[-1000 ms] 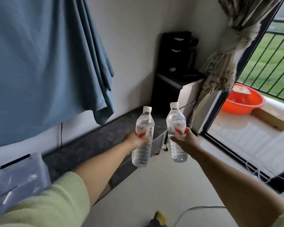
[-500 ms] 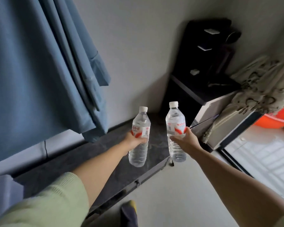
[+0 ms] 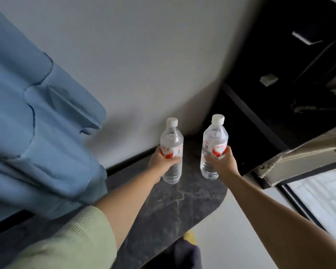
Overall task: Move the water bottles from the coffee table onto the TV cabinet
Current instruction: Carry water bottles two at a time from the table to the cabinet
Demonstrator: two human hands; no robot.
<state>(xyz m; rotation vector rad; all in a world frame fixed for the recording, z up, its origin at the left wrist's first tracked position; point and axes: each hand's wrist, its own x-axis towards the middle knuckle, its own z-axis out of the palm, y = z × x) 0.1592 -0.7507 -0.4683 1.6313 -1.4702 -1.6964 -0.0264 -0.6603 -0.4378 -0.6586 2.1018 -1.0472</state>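
Pale grey wall (image 3: 144, 55) behind, with a dark marbled TV cabinet (image 3: 173, 206) running along its foot to a rounded right end. At far left, blue cloth (image 3: 33, 123) hanging down over the cabinet's back edge. Lower left, a light green sleeve (image 3: 66, 243) on the left arm. Left hand (image 3: 161, 162), fingers curled round the label of the left water bottle (image 3: 172, 150), held upright, white cap up, over the cabinet's top near the back edge; whether its base touches the top, cannot tell. Just beside it and apart, right water bottle (image 3: 214, 146), likewise upright, gripped at the red-and-white label by the right hand (image 3: 221, 164), fingers wrapped round it, above the cabinet's right end. Further right, a black appliance (image 3: 291, 74) in the corner, and patterned curtain fabric (image 3: 299, 158) below it.
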